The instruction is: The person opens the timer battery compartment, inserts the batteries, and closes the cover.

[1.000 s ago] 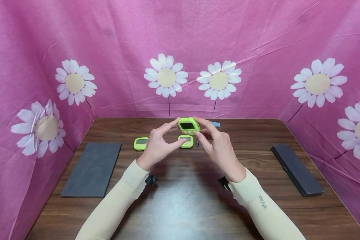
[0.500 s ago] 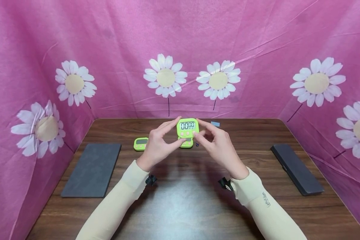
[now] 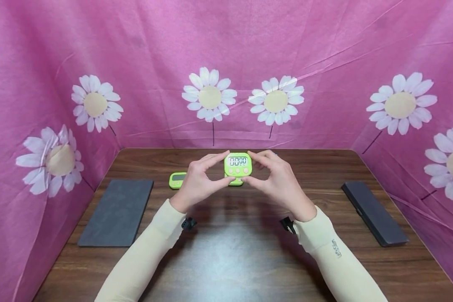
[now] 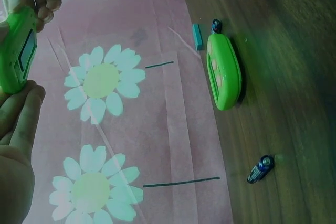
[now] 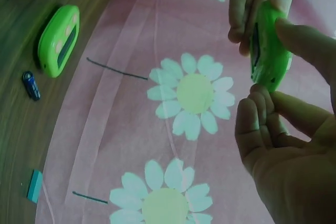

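A green digital timer [image 3: 238,164] with pink buttons is held up above the table, its lit display showing zeros toward the head view. My left hand [image 3: 200,180] pinches its left side between thumb and fingers. On the opposite side, my right hand [image 3: 279,180] pinches it the same way, with the thumb at the lower corner. The left wrist view shows that timer [image 4: 18,51] edge-on between both hands. Directly behind it, a second green timer [image 3: 235,182] lies on the table, mostly covered. Another green timer [image 3: 177,180] lies left of it, partly behind my left hand.
Small batteries lie near the table timer: one battery [image 4: 261,169] and another battery [image 4: 216,25] in the left wrist view. A small blue block [image 5: 34,186] sits by the cloth. A dark grey pad [image 3: 115,213] lies left, a dark long case [image 3: 374,214] right.
The held timer has turned from tilted back, its screen looking dark, to facing the head view with digits visible. My right thumb has shifted from its front to the lower right corner.
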Demonstrator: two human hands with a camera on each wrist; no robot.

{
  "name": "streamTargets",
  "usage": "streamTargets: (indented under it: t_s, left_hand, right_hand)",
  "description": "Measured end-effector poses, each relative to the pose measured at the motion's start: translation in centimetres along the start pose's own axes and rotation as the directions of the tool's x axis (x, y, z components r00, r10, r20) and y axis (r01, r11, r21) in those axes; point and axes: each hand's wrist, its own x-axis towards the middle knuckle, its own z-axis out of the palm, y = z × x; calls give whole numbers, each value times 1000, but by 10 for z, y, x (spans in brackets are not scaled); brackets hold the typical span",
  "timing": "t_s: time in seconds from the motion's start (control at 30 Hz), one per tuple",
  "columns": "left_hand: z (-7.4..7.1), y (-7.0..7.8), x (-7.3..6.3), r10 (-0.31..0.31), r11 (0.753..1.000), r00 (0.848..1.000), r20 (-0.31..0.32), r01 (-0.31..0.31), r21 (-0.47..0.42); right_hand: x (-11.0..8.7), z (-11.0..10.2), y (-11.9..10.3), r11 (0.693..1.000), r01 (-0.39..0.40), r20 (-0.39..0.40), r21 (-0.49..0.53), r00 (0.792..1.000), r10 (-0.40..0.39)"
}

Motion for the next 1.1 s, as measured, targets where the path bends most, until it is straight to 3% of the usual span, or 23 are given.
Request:
streamTargets:
  t_s: [0.23, 0.37, 0.43, 0.5, 0.63, 0.77, 0.93, 1.0, 1.03, 1.1]
  left_hand:
    - [9, -2, 4, -14, 1000, 998, 59, 15, -13]
    - [30, -5, 13, -62, 998, 987, 146, 64, -9]
    - [47, -7, 23, -91, 996, 972, 216, 88, 24]
    - [67, -8, 35, -122, 991, 947, 299, 98, 93]
    - [113, -10, 63, -161, 966, 884, 439, 51, 252]
    - [156, -14, 82, -219, 935, 834, 506, 31, 353]
    - [194, -18, 95, -264, 913, 809, 524, 34, 407]
    - [203, -21, 97, -282, 901, 807, 519, 37, 432]
    - [215, -33, 98, -301, 889, 804, 513, 43, 455]
    - [224, -37, 99, -341, 865, 790, 509, 51, 499]
  right_hand:
    - [-7, -6, 9, 1000, 9, 33, -21, 999, -9]
    - [-13, -18, 27, 997, -42, 108, -68, 993, 49]
    - [-17, -28, 43, 991, -84, 155, -100, 983, 99]
    - [-22, -39, 64, 981, -148, 203, -123, 964, 171]
    - [-30, -61, 110, 949, -279, 280, -148, 908, 310]
    - [-36, -73, 152, 920, -357, 355, -159, 849, 391]
    - [-38, -79, 188, 897, -403, 398, -179, 805, 441]
    - [-38, -79, 197, 895, -404, 407, -188, 797, 446]
    - [-39, -78, 201, 893, -407, 412, -192, 793, 449]
    - [-39, -75, 206, 894, -403, 423, -197, 788, 449]
